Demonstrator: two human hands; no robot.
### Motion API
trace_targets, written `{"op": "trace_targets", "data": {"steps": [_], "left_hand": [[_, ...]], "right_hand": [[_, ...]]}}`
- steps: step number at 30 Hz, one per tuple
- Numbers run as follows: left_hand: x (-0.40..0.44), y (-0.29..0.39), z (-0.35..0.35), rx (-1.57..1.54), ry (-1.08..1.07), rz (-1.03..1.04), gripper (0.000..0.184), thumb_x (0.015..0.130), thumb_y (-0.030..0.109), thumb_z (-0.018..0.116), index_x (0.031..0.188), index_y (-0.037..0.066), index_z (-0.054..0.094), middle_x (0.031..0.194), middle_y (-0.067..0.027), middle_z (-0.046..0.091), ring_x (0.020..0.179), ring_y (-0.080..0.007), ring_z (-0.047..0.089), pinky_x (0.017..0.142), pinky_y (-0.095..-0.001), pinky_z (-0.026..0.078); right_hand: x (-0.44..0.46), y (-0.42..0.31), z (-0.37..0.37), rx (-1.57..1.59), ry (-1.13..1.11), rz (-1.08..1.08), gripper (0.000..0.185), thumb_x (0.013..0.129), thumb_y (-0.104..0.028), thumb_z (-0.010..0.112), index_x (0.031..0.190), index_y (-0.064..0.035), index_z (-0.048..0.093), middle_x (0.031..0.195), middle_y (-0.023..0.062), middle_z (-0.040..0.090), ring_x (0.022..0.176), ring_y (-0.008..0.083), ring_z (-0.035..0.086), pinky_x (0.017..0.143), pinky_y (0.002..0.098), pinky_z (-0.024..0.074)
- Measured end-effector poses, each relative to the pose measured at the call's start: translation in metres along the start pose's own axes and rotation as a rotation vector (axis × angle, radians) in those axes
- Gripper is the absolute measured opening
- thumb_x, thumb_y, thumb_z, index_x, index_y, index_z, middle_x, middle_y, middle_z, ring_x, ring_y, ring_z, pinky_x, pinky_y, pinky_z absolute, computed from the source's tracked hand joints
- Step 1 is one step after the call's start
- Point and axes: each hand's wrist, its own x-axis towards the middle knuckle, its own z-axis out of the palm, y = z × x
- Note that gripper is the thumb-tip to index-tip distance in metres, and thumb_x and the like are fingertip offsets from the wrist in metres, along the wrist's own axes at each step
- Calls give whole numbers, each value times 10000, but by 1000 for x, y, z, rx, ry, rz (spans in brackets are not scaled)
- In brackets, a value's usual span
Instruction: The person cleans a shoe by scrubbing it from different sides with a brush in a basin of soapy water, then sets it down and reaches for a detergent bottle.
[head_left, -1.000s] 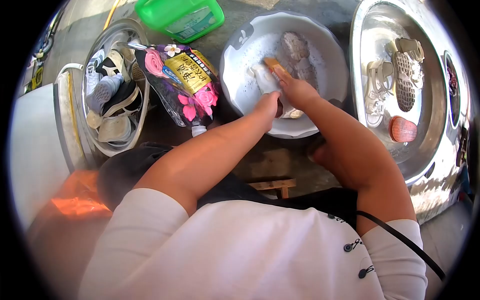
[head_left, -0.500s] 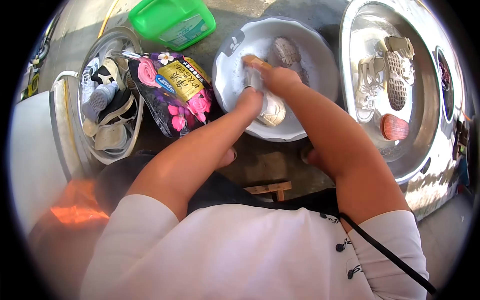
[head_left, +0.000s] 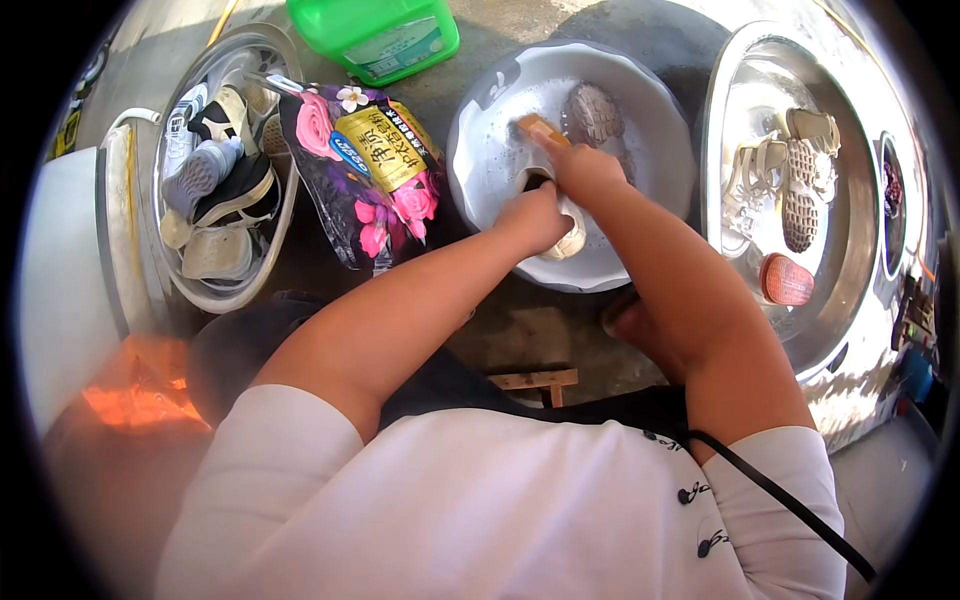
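Note:
My left hand is closed round a white shoe inside the grey-white scalloped basin. The shoe's dark opening shows just above my fingers, and part of the shoe is hidden under my hands. In my right hand is a scrubbing brush with a tan wooden back, held over the upper part of the shoe. Its bristles cannot be seen. A second shoe lies sole up in the shallow sudsy water, beyond my right hand.
On the left, an oval tub holds several shoes beside a bag of washing powder. A green jug stands behind. At right, a metal tub contains pale shoes and a reddish brush. A wooden stool sits below.
My left hand has shifted down and right along the shoe, and the shoe's dark opening now shows. The brush stays near the shoe's upper part. The whole view has slid slightly.

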Motion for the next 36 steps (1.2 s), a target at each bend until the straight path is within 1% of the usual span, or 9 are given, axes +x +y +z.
{"op": "trace_targets", "data": {"steps": [7, 10, 12, 19, 21, 23, 26, 29, 36], "left_hand": [[-3, 19, -7, 437, -144, 131, 418, 852, 123, 551, 1249, 1, 506, 961, -189, 682, 901, -351, 668, 745, -456, 534], [-5, 24, 8, 663, -100, 304, 310, 823, 84, 544, 1110, -29, 580, 866, -172, 694, 811, -336, 684, 700, -443, 540], [0, 18, 8, 683, -73, 369, 269, 803, 78, 552, 1042, -33, 604, 837, -169, 694, 773, -329, 683, 691, -436, 539], [-9, 19, 29, 770, 70, 492, 140, 760, 73, 576, 856, 8, 654, 775, -159, 688, 654, -312, 668, 660, -418, 525], [-8, 14, 34, 740, 1, 498, 161, 769, 78, 566, 878, 16, 667, 822, -169, 691, 701, -298, 676, 669, -405, 514], [-4, 5, 52, 829, 143, 557, 199, 776, 91, 564, 921, 9, 672, 870, -173, 689, 764, -273, 682, 680, -381, 503], [-4, 20, 49, 898, 29, 509, 223, 781, 128, 589, 948, 8, 675, 898, -146, 686, 800, -241, 679, 688, -367, 486], [-9, 25, 37, 987, -57, 491, 250, 779, 147, 609, 976, 3, 662, 899, -130, 684, 784, -224, 672, 679, -369, 471], [-9, 18, 47, 1001, 62, 506, 301, 759, 158, 635, 1006, -13, 638, 909, -117, 686, 752, -202, 654, 645, -361, 436]], "right_hand": [[-35, 41, -8, 523, -123, -320, 505, 978, -270, 443, 1462, -364, 336, 1072, 163, 656, 981, 324, 644, 877, 413, 480], [-43, 44, -14, 500, -193, -228, 479, 984, -313, 444, 1451, -376, 356, 1091, 170, 652, 990, 320, 635, 901, 417, 461], [-34, 32, -11, 59, -239, -142, 472, 987, -334, 434, 1448, -386, 353, 1110, 159, 656, 984, 323, 640, 878, 412, 475], [-28, 35, 13, 170, 12, 86, 419, 997, -378, 414, 1408, -450, 385, 1084, 150, 661, 970, 325, 644, 851, 420, 489], [-30, 37, 14, 574, 32, -266, 394, 995, -367, 413, 1379, -449, 436, 1066, 134, 670, 947, 339, 648, 832, 438, 494], [-43, 21, -9, 460, -7, -411, 385, 993, -331, 414, 1362, -423, 475, 1030, 125, 681, 950, 330, 655, 823, 438, 498], [-27, 15, -27, -143, -80, -152, 482, 944, -259, 492, 1398, -402, 418, 1030, 121, 682, 939, 290, 677, 782, 405, 532], [16, 14, -29, -138, 9, -29, 492, 923, -208, 505, 1384, -362, 432, 1031, 116, 685, 946, 289, 676, 765, 412, 539], [-29, 4, -28, -95, -201, -310, 484, 980, -288, 410, 1439, -424, 337, 991, 182, 668, 863, 355, 664, 762, 456, 512]]}}
